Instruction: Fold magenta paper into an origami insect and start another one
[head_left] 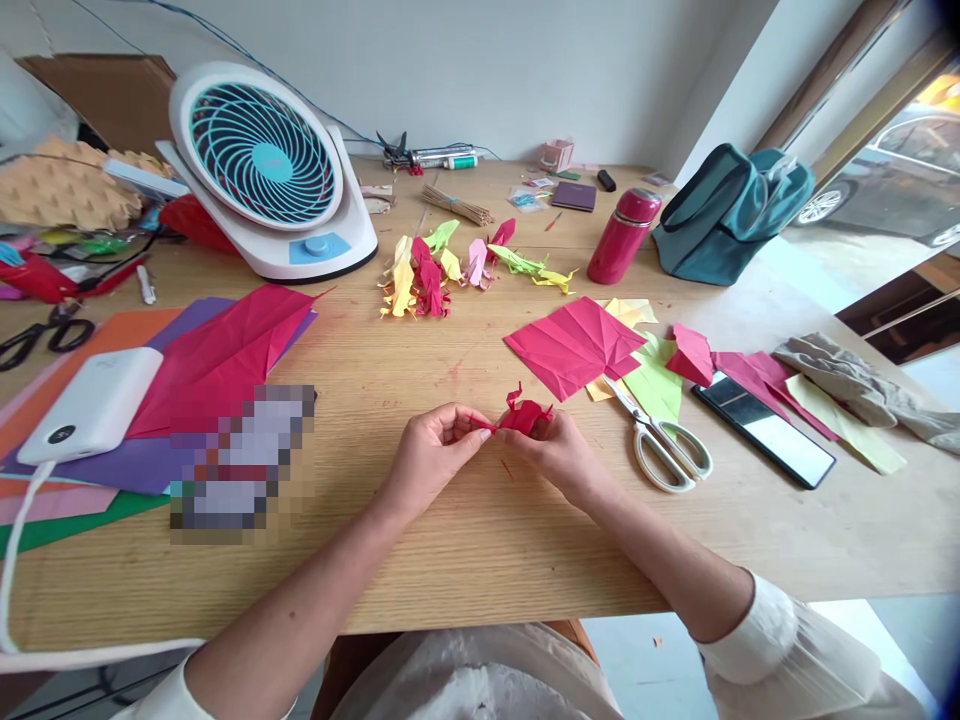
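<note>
Between my hands, just over the wooden table (450, 560), is a small red origami figure (527, 412) with thin folded limbs. My left hand (442, 450) pinches the tip of one thin limb between thumb and finger. Wrapped around the figure's body from the right, my right hand (555, 455) holds it, its fingertips meeting the left ones. A thin red paper scrap (506, 468) lies below them. Scissors (664, 445) with white handles rest right of my right hand, partly on green paper (654, 375). Creased red paper (570, 345) lies beyond the hands.
Finished origami figures (429, 275) in several colours stand farther back. A fan (266, 165), a power bank (90, 405) and coloured sheets (225, 350) occupy the left. Toward the right are a red flask (622, 237), a phone (765, 430), a grey cloth (862, 380) and a teal bag (720, 220).
</note>
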